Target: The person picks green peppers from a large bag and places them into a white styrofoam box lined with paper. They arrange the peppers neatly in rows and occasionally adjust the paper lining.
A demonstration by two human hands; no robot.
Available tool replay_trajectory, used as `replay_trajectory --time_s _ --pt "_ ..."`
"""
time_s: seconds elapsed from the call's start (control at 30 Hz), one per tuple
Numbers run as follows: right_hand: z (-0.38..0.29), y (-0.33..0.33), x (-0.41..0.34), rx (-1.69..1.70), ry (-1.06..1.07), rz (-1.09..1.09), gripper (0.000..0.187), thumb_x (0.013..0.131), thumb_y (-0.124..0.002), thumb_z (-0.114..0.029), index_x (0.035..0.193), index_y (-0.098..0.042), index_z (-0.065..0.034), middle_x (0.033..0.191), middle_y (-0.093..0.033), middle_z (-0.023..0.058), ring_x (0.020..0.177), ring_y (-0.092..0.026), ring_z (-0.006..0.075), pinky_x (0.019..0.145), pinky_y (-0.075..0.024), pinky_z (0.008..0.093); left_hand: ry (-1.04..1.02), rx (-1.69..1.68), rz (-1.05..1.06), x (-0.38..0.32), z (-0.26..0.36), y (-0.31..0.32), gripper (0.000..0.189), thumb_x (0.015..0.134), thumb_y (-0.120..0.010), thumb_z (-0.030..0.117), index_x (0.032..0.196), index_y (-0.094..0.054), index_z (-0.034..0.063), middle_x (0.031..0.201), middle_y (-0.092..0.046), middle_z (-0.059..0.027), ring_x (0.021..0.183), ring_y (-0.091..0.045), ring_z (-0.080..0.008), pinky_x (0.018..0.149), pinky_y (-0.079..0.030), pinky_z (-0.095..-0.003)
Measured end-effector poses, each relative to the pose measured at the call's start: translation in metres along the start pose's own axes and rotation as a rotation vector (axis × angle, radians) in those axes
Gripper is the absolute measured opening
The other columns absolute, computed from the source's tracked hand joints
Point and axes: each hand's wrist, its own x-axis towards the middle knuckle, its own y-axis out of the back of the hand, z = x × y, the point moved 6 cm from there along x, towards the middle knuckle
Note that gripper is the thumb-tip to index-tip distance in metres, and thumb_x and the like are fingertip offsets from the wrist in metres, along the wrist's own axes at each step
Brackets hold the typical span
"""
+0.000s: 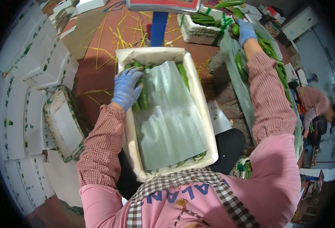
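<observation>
A white foam box (pixel 206 125) lined with pale paper stands before me, with cucumbers (pixel 143 95) inside. A translucent foam sheet (pixel 170 122) covers most of them. My left hand (pixel 127 87), in a blue glove, rests on the cucumbers at the box's upper left; whether it grips one is not clear. At the upper right, my gloved right hand (pixel 243 30) is closed round a cucumber (pixel 235 29) above a long heap of cucumbers (pixel 270 51) lying on greenish plastic film (pixel 234 65).
A scale (pixel 163 4) on a blue post (pixel 159 28) rises beyond the box. A foam box with green tape (pixel 197 35) holds more cucumbers. White boxes (pixel 16 111) are stacked at left, beside an empty foam box (pixel 64 122). Yellow straps litter the floor. Another person (pixel 312 99) bends at far right.
</observation>
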Motion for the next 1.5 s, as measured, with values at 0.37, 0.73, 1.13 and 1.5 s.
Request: replay_trajectory --time_s 0.37,0.73,1.13,1.5 --pt "0.166 -0.197 -0.226 -0.566 0.328 -0.504 0.062 0.096 -0.047 -0.038 0.139 -0.037 0.0051 0.109 -0.065 0.0245 0.091 -0.066 0.0369 0.083 -0.0517 0.0433 0.087 0.009 -0.073 0.001 -0.006 -0.008 0.037 0.077 -0.065 0.014 0.113 -0.060 0.0160 0.123 -0.059 -0.0028 0.121 -0.050 -0.0235 0.104 -0.031 -0.0437" --pt "0.149 -0.195 -0.255 -0.516 0.368 -1.153 0.058 0.080 -0.066 -0.047 0.107 -0.067 0.0034 0.114 -0.064 0.0206 0.098 -0.064 0.0330 0.088 -0.0507 0.0420 -0.101 0.144 -0.145 -0.008 0.010 -0.001 0.057 0.072 -0.072 0.020 0.127 -0.061 0.0280 0.135 -0.055 -0.0041 0.129 -0.045 -0.0310 0.108 -0.029 -0.0494" --pt "0.036 0.397 -0.294 -1.273 -0.106 0.415 0.070 0.084 -0.064 -0.036 0.140 -0.039 -0.0009 0.114 -0.060 0.0247 0.105 -0.059 0.0389 0.093 -0.0474 0.0435 -0.096 -0.018 -0.313 0.010 0.008 -0.015 0.052 0.075 -0.068 0.016 0.126 -0.060 0.0105 0.131 -0.054 -0.0133 0.120 -0.048 -0.0326 0.106 -0.033 -0.0430" --pt "0.144 0.576 -0.255 -0.500 -0.369 0.233 0.042 0.085 -0.065 -0.031 0.119 -0.064 -0.0060 0.093 -0.070 0.0079 0.077 -0.065 0.0148 0.068 -0.0539 0.0294 0.193 0.339 -0.436 0.031 -0.030 -0.045 0.072 0.072 -0.073 -0.002 0.138 -0.049 0.0082 0.139 -0.047 -0.0146 0.125 -0.045 -0.0288 0.105 -0.038 -0.0363"
